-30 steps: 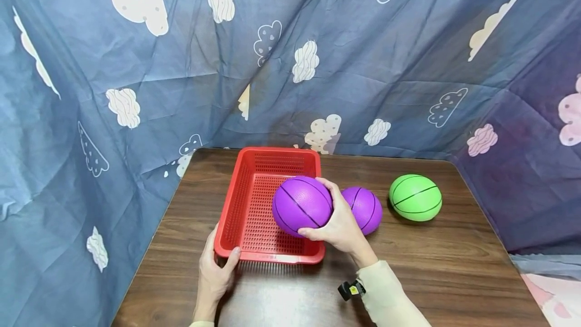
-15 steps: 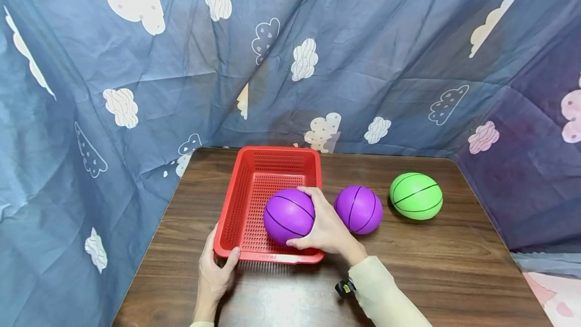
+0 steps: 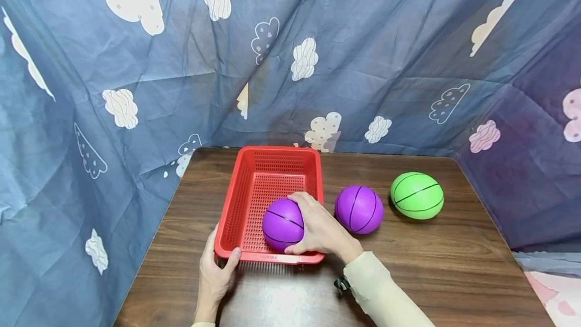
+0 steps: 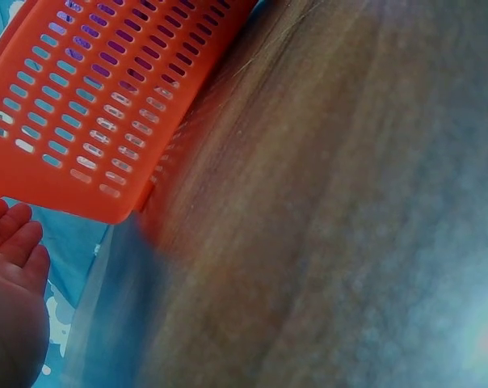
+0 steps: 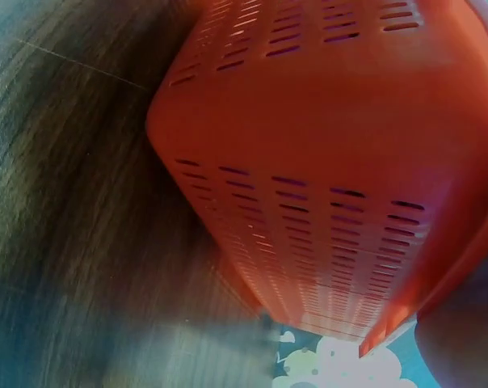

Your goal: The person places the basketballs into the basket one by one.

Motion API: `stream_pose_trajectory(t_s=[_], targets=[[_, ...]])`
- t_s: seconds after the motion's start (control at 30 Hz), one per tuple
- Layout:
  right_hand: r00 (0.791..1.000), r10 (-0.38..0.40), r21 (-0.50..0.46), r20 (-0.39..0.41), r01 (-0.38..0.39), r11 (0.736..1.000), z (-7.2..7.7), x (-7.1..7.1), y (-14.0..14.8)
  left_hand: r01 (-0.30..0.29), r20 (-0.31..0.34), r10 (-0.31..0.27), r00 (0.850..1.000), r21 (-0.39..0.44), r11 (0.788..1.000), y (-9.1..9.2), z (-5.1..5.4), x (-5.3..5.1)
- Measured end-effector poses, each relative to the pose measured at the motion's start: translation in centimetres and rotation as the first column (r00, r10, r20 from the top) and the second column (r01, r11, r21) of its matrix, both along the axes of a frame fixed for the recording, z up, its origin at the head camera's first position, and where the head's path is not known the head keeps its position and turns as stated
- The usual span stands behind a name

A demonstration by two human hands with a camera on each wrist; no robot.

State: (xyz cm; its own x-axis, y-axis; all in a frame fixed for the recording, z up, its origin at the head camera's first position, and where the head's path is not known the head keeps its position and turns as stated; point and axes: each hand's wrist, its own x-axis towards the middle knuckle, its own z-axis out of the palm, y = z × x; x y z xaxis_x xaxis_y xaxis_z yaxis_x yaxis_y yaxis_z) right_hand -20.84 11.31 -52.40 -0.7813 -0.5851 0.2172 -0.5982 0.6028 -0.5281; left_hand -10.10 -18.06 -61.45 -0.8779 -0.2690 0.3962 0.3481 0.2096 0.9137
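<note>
A red perforated plastic basket [image 3: 268, 257] sits on the table, and its side wall [image 4: 34, 174] fills the upper left of the left wrist view. My left hand [image 3: 213, 277] grips the near left corner, thumb over the rim and fingers along the outside. Inside the basket's near right part, a purple basketball [image 3: 282, 224] is held by my right hand [image 3: 321, 228], fingers across its far right side and thumb on the near side. Whether the ball touches the basket floor I cannot tell. The right wrist view shows mostly the basket's outer corner [image 5: 292, 129].
A second purple basketball [image 3: 359, 210] lies just right of the basket. Farther right rests a green basketball [image 3: 416, 195]. Behind the brown wooden table [image 3: 436, 266] hangs a blue cloth [image 3: 181, 54] with cloud prints.
My right hand has carried the purple basketball left and down into the basket. The left hand stays on the basket corner, and the other two balls lie where they were.
</note>
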Motion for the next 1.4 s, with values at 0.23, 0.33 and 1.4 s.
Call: stream_pose_trajectory(t_s=[0.23,0.33,1.4], targets=[[1.000,0.025,0.012,0.008,-0.025,1.000,0.3,0.1,0.4,0.001,0.011,-0.002,1.000,0.012,1.000,0.0,-0.2,0.0],[0.999,0.033,0.015,0.005,-0.033,0.999,0.4,0.1,0.5,0.006,0.019,-0.007,1.000,0.022,1.000,0.0,-0.2,0.0],[0.991,-0.097,-0.606,0.086,0.130,0.785,5.2,1.7,8.4,0.032,-0.018,-0.031,0.999,0.046,0.998,0.0,0.1,0.0]])
